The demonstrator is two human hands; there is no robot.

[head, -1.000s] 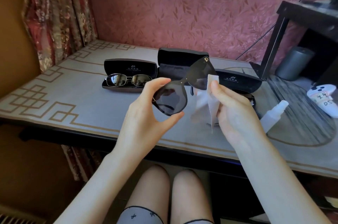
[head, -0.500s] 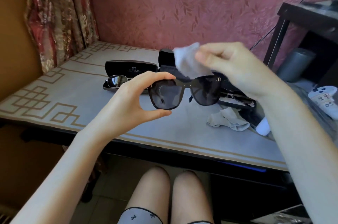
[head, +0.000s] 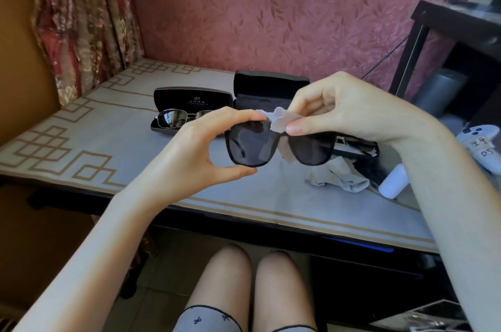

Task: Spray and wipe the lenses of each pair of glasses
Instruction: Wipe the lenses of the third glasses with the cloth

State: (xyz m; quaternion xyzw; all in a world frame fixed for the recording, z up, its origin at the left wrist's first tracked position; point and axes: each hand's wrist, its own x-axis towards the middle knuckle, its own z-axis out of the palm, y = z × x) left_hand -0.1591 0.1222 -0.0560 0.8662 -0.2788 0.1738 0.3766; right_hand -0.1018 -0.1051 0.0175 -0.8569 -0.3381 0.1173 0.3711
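Fingers (head: 240, 115) of the left hand (head: 200, 150) are clamped on the sunglasses (head: 252, 146), index finger along the top rim and thumb under the bottom rim of the outer lens. The pair is held level in the air above the front edge of the table (head: 95, 142). The right hand (head: 339, 112) pinches a small cloth (head: 276, 120) between thumb and fingertips. The cloth lies over the top rim at the bridge, and part of it hangs behind the frame.

Step in hand, as judged: wiping this pair, with the cloth set at the inner top corner of the lens by the left hand. The next move calls for rubbing across that lens on both faces, with the left-hand grip kept to the rim so no fingerprint lands on the glass. The other lens would then follow.

A metal-framed pair (head: 173, 119) lies in an open case (head: 192, 100) toward the back left of the table. A second open case (head: 268, 87) stands behind the hands. A crumpled cloth (head: 339, 177) and the spray bottle (head: 391, 182) lie near the front right edge.

Change noted: half a second ago the right hand held the cloth raised clear above the frame. It has since come down onto the rim. The left-hand grip is unchanged.
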